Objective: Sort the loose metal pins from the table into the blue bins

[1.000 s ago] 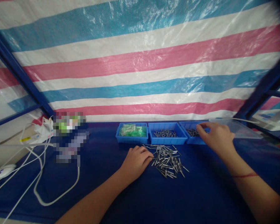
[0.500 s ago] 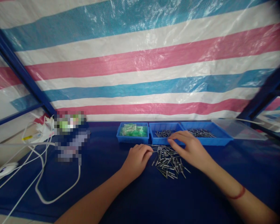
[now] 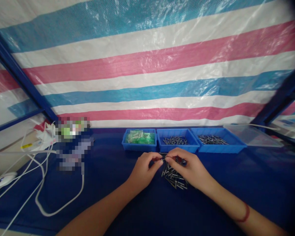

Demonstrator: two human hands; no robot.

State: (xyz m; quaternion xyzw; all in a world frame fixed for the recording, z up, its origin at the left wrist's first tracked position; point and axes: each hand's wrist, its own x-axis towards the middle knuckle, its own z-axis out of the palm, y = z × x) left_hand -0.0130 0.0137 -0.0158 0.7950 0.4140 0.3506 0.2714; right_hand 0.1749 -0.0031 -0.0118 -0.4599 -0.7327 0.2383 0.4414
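Note:
My left hand (image 3: 145, 168) is closed in a pinch at the left edge of a loose pile of thin metal pins (image 3: 175, 178) that look like blind rivets. Between its fingertips shows the end of one pin. My right hand (image 3: 190, 167) reaches over the pile, thumb and forefinger pinched at the same pin, close to my left fingertips. The pin itself is small and mostly hidden by the fingers. My right hand covers the pile's right part. Just behind the hands stands a blue bin (image 3: 178, 149) holding more such pins.
A left blue bin (image 3: 139, 147) holds clear and green plastic packets; a right blue bin (image 3: 222, 149) holds dark metal pins. At far right lies a clear plastic sheet (image 3: 255, 136). White cables (image 3: 43, 196) trail over the table's left side. A striped tarp (image 3: 147, 82) hangs behind.
My right hand has come from the middle bin's front edge down and left to my left fingertips, its fingers closing in a pinch. My left hand has barely moved.

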